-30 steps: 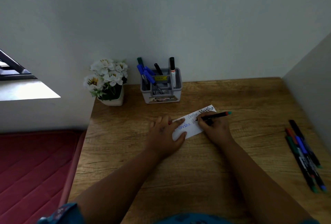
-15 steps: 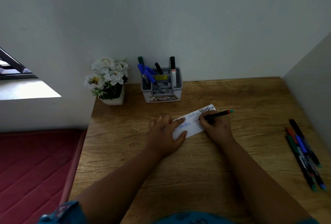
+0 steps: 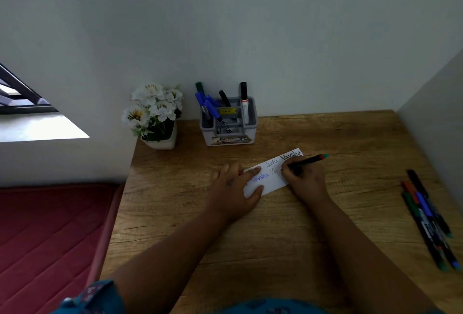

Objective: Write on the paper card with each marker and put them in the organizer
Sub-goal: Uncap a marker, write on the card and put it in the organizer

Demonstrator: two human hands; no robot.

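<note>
A white paper card (image 3: 271,178) with several handwritten words lies on the wooden desk (image 3: 275,233). My left hand (image 3: 233,188) rests flat on its left end, thumb and forefinger spread on the paper. My right hand (image 3: 304,175) grips a black marker (image 3: 309,160) with a green-and-red end, its tip on the card's lower line. At the back, a grey organizer (image 3: 229,125) holds several markers, blue, black and green. Several more markers (image 3: 429,216) lie together near the desk's right edge.
A white pot of white flowers (image 3: 154,113) stands left of the organizer at the desk's back corner. Walls close the desk at the back and on the right. A red mattress (image 3: 47,236) lies beyond the left edge.
My right hand has crept slightly to the right along the card's lower line with the marker. The left hand has stayed on the card.
</note>
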